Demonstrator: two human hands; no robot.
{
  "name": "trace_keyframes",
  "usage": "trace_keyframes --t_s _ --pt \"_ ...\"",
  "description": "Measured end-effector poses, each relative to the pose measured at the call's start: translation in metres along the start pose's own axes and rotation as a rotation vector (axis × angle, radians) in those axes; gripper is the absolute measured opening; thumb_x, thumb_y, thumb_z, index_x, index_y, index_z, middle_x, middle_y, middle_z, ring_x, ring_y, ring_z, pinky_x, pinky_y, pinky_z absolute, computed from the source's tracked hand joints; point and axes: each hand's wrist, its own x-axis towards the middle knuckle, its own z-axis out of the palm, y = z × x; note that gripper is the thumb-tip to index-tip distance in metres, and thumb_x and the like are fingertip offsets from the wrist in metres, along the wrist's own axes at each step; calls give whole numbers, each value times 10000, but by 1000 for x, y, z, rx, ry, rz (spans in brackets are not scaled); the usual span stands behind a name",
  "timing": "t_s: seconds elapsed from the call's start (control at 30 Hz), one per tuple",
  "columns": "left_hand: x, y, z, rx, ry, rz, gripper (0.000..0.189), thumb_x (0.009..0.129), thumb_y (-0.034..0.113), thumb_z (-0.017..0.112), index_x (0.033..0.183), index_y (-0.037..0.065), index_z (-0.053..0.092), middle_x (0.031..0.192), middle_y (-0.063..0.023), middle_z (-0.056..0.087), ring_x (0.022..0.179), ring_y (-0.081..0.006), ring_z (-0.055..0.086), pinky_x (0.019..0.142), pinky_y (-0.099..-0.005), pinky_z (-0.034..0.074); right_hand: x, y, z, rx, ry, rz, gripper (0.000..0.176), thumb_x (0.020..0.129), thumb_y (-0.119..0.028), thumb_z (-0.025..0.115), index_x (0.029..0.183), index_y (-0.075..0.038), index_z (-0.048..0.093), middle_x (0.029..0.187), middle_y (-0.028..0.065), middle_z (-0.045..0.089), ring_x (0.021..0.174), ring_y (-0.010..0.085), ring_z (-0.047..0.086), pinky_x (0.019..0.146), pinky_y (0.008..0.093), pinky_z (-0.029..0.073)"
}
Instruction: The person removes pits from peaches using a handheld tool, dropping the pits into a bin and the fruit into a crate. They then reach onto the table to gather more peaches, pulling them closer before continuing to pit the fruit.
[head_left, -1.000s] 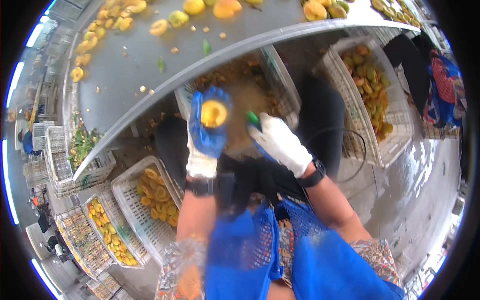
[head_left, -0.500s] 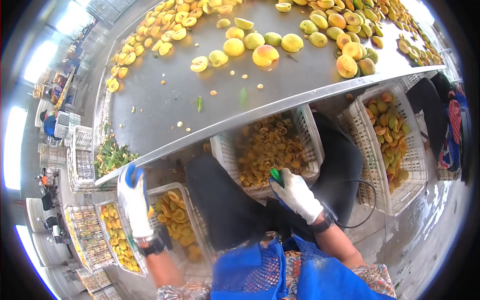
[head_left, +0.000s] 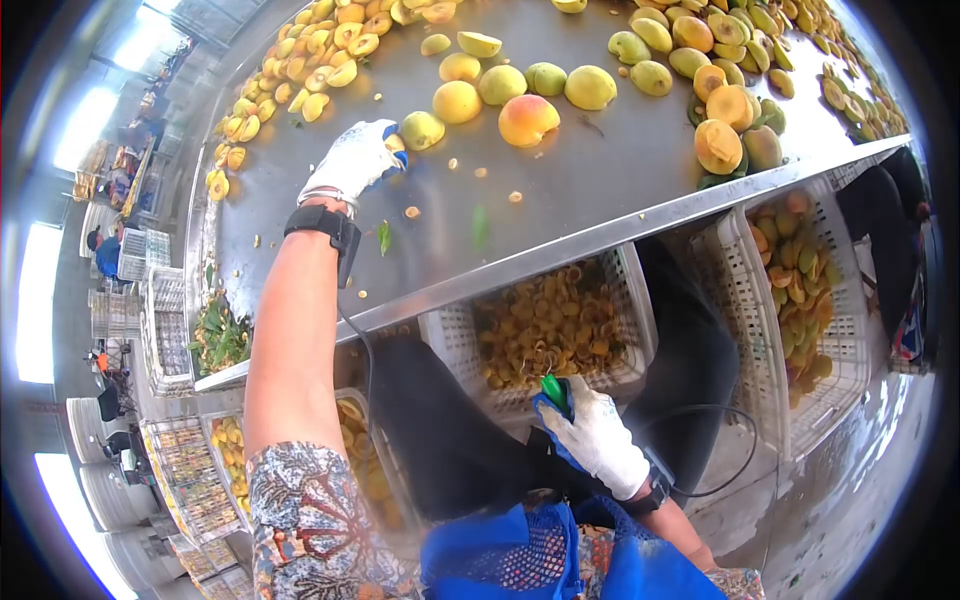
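Left hand (head_left: 350, 160), gloved: fingers curled over a fruit half (head_left: 395, 145) on the metal table (head_left: 580, 190); whether gripped, cannot tell. Right hand (head_left: 600, 440), gloved: closed around a green tool (head_left: 554, 392), near a crate (head_left: 636, 300) of fruit pieces (head_left: 545, 325).

Bright panels (head_left: 37, 300) glare at left, the metal table (head_left: 600, 170) gleams, and fisheye distortion bends the dark-rimmed view.

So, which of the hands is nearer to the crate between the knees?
Right. The right hand, gripping a green tool, is by the near edge of the crate; the left hand is farther, over the table, beside a round fruit.
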Motion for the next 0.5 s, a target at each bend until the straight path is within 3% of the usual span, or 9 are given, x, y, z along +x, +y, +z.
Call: trace_keyframes --t_s 0.03,0.1,0.17,0.23,0.27,0.3,0.37,0.43,0.5 --pt "-7 2 2 15 -16 -56 445 762 338 743 1022 1 614 1019 -224 658 979 -410 604 835 -456 484 -1 -1 0 -1 -20 14 360 920 -269 632 1063 45 529 708 240 628 698 417 640 628 483 504" --pt "-21 8 1 43 -36 -168 468 745 343 758 1024 -3 611 1023 -228 660 952 -411 608 832 -449 489 -2 2 0 -72 48 -177 363 921 -283 628 1055 40 530 733 252 636 714 411 650 633 478 506" --pt "-47 14 -3 -75 -47 -260 489 727 353 789 1017 1 613 978 -206 666 845 -349 637 742 -408 512 -6 2 0 -51 51 -143 367 924 -295 624 1058 35 532 752 257 643 728 404 660 644 475 508" --pt "-79 17 -5 -197 -67 -362 511 709 364 819 1011 5 616 932 -184 672 738 -287 666 653 -367 535 -7 -2 1 66 -17 119 374 929 -304 618 1072 31 535 765 256 649 740 396 669 659 476 511" --pt "-92 13 -5 -277 -49 -369 434 734 332 818 982 30 628 879 -124 667 706 -187 661 588 -316 529 -8 -2 1 107 -20 162 408 928 -326 623 1109 28 533 785 252 660 753 391 677 687 474 513" --pt "-104 9 -6 -481 -34 -378 407 751 323 805 995 43 640 886 -99 668 722 -172 660 574 -305 531 -10 -14 -7 184 -32 249 410 924 -332 634 1116 19 545 779 237 664 754 374 683 695 464 515" --pt "-131 3 -10 -887 1 -386 355 785 305 780 1023 68 663 902 -49 669 753 -141 658 546 -283 536 -13 -6 -3 136 86 118 399 917 -327 647 1097 18 558 768 228 661 720 361 681 662 438 520" --pt "-168 35 -31 -1184 128 -314 376 885 295 698 1169 56 641 918 -32 664 807 -122 651 649 -284 557 -17 -14 -9 189 95 119 335 925 -282 664 1085 -2 574 700 123 641 560 197 627 540 347 502" --pt "-199 44 -36 -1604 79 -209 270 880 264 726 1064 74 672 974 -73 668 862 -165 666 736 -326 573 -17 -17 -7 266 101 199 300 931 -265 666 1069 -12 582 684 75 626 546 120 591 510 308 488"
